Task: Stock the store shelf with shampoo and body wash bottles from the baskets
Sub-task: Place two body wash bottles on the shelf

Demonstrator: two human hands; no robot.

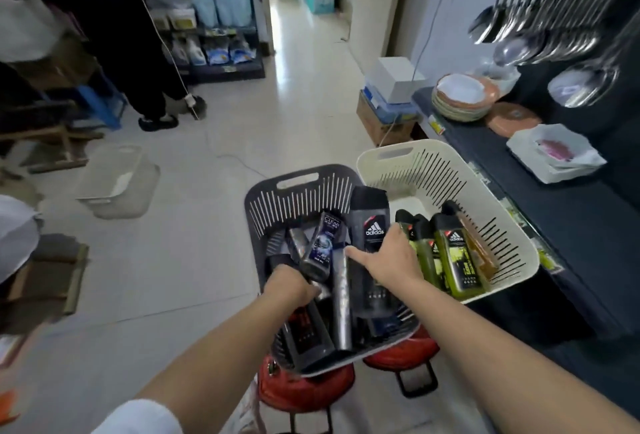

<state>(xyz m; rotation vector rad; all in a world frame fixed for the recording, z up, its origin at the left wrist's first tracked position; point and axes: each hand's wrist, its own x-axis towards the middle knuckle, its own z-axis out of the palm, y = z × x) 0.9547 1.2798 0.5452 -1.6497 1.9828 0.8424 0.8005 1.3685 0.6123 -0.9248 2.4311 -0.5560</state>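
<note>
1. Pale tiled floor [207, 198] of a shop aisle. There is a dark shelf [571, 225] at 3 o'clock carrying plates [460, 101]. A far shelf [221, 28] of packs stands at 11 o'clock, with a person [138, 62] beside it.
2. At 6 o'clock the dark basket [263, 191] sits with the white basket [433, 163] touching it on its 2 o'clock side, both perched on red stools [304, 388].
3. Left hand [291, 286] is clenched round a dark bottle [304, 326] low in the dark basket. Right hand [391, 260] has its thumb spread and fingers wrapped on the tall black bottle [372, 211], which leans against that basket's far wall.
4. First worry: the dark basket overhangs its stool. Two bottles hauled up together could rock it, and the whole load would slide off toward 6 o'clock.
5. The pile is loose. The Clear bottle [323, 243] and the silver bottle [341, 302] lie across the gripped ones, so a quick lift may drag them over the rim and onto the floor.
6. The right wrist sits just beside the green bottles [457, 260] in the white basket, and a sideways pull could knock them over.
7. With both hands full, nothing steadies the baskets. A cord [228, 158] on the floor at 12 o'clock looks like a trip risk on the way to the far shelf.
</note>
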